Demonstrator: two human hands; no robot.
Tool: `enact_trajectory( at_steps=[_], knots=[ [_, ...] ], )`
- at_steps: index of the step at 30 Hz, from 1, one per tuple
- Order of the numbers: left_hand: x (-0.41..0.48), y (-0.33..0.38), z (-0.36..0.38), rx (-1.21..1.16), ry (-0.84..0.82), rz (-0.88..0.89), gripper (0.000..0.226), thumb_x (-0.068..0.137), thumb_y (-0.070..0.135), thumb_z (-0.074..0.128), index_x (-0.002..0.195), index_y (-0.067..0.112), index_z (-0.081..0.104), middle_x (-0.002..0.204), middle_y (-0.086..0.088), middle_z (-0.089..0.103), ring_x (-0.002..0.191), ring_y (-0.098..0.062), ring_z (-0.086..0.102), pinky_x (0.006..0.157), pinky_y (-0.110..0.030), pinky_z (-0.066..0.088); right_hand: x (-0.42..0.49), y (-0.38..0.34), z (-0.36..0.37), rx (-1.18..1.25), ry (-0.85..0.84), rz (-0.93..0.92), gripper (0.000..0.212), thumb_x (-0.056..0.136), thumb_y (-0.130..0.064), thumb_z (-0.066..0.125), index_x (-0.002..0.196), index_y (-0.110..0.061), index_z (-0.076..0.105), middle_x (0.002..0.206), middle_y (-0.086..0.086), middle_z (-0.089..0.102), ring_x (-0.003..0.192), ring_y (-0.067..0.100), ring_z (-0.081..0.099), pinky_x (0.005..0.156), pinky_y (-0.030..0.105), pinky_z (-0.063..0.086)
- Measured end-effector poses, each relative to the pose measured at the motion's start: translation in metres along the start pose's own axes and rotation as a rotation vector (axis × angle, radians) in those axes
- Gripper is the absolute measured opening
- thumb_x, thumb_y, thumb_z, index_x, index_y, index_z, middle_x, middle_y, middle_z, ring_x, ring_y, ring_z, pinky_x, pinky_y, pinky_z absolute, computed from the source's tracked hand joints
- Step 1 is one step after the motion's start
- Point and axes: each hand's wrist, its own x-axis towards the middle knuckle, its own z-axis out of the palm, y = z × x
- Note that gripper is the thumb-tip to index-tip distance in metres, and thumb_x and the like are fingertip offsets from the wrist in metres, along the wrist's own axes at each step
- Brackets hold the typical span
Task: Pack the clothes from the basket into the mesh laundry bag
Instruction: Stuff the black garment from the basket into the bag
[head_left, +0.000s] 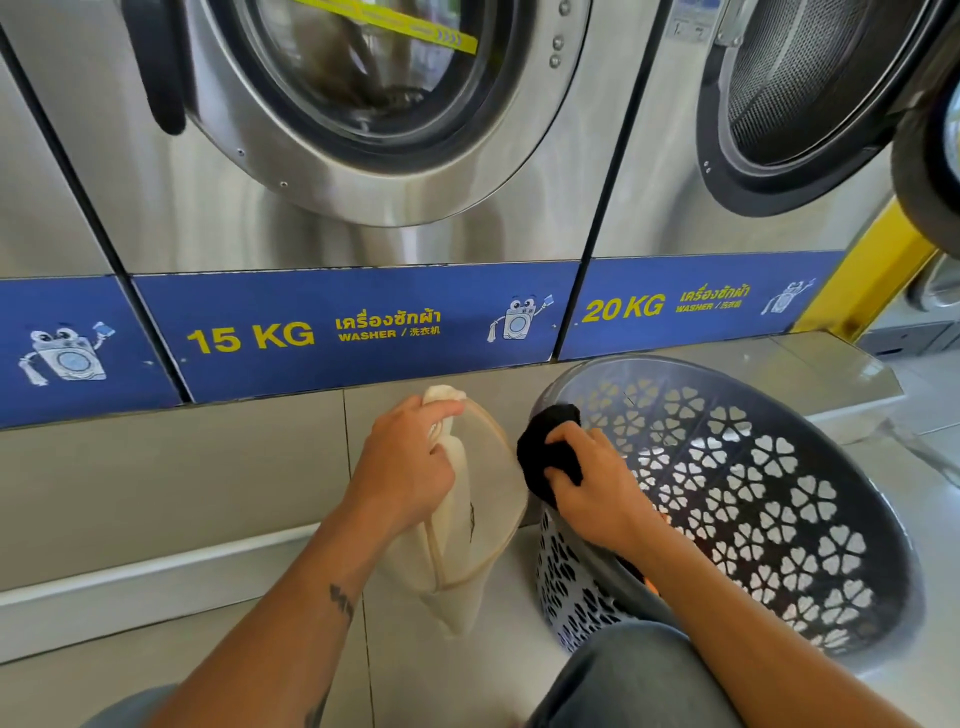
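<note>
A cream mesh laundry bag (480, 525) hangs upright over the floor in the middle of the head view, its mouth held up by my left hand (408, 462), which grips the bunched top edge. Just to its right my right hand (592, 488) clutches a black garment (545, 447) at the near rim of the basket, close to the bag's side. The grey plastic basket (769, 499) with flower-shaped cut-outs lies tilted toward me on the floor. Its inside looks bare apart from a bit of orange under my right forearm.
Steel washers stand right behind: a 15 KG machine (358, 104) with its door shut and a 20 KG machine (795, 93) with its door (930, 156) swung open at the right edge. A low tiled step (171, 467) runs under them. My knees in jeans (628, 680) are at the bottom.
</note>
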Motion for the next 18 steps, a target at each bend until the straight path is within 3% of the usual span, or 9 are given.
enact_trajectory(
  at_steps=[3,6,8,10,13,16,18],
  knots=[
    [-0.003,0.000,-0.002,0.005,-0.002,-0.011,0.058,0.088,0.001,0.049,0.136,0.033,0.057,0.137,0.006,0.052,0.113,-0.012,0.040,0.092,-0.025,0.031,-0.001,-0.005,-0.008,-0.018,0.149,-0.010,0.030,0.086,-0.011,0.058,0.111,-0.027,0.055,0.104,0.003,0.062,0.094,0.026,0.060,0.077,0.039,0.050],
    [-0.003,0.003,-0.005,-0.014,0.017,-0.021,0.060,0.086,-0.001,0.048,0.135,0.033,0.058,0.140,0.007,0.051,0.126,-0.018,0.042,0.099,-0.026,0.033,-0.005,-0.029,-0.026,0.122,0.287,-0.038,0.039,0.082,-0.006,0.065,0.114,-0.022,0.048,0.098,0.001,0.064,0.082,0.020,0.059,0.067,0.030,0.043],
    [-0.001,0.003,-0.006,-0.024,0.030,-0.010,0.061,0.084,-0.002,0.048,0.133,0.033,0.059,0.138,0.006,0.054,0.128,-0.021,0.045,0.108,-0.034,0.038,-0.009,-0.053,-0.037,0.217,0.333,-0.103,0.047,0.079,-0.004,0.069,0.111,-0.024,0.040,0.095,-0.004,0.063,0.079,0.012,0.060,0.060,0.026,0.044],
    [0.001,0.002,-0.008,-0.030,0.047,0.016,0.062,0.081,-0.002,0.048,0.131,0.032,0.061,0.131,0.005,0.059,0.123,-0.021,0.051,0.106,-0.040,0.044,-0.012,-0.071,-0.036,0.227,0.318,-0.166,0.049,0.077,-0.007,0.071,0.106,-0.026,0.037,0.089,-0.004,0.063,0.078,0.010,0.061,0.059,0.028,0.050],
    [0.005,0.000,-0.012,-0.075,0.088,0.017,0.055,0.077,-0.005,0.053,0.122,0.023,0.068,0.113,0.000,0.067,0.107,-0.023,0.060,0.094,-0.037,0.050,-0.008,-0.080,-0.010,0.098,0.154,-0.248,0.041,0.075,-0.013,0.070,0.102,-0.028,0.042,0.084,-0.002,0.064,0.077,0.023,0.063,0.064,0.038,0.052],
    [0.005,-0.004,-0.016,-0.069,0.107,-0.051,0.061,0.075,-0.008,0.053,0.125,0.025,0.068,0.124,0.002,0.065,0.114,-0.021,0.058,0.093,-0.029,0.047,0.001,-0.070,0.015,-0.125,-0.179,-0.310,0.033,0.076,-0.020,0.071,0.107,-0.022,0.060,0.104,-0.001,0.067,0.098,0.027,0.063,0.082,0.040,0.053],
    [0.005,-0.008,-0.018,-0.076,0.093,-0.090,0.065,0.077,-0.009,0.049,0.127,0.028,0.066,0.131,0.002,0.060,0.119,-0.022,0.054,0.092,-0.029,0.045,0.003,-0.064,0.026,-0.329,-0.406,-0.386,0.028,0.078,-0.021,0.066,0.106,-0.020,0.066,0.108,-0.002,0.066,0.102,0.027,0.063,0.083,0.042,0.055]
  ],
)
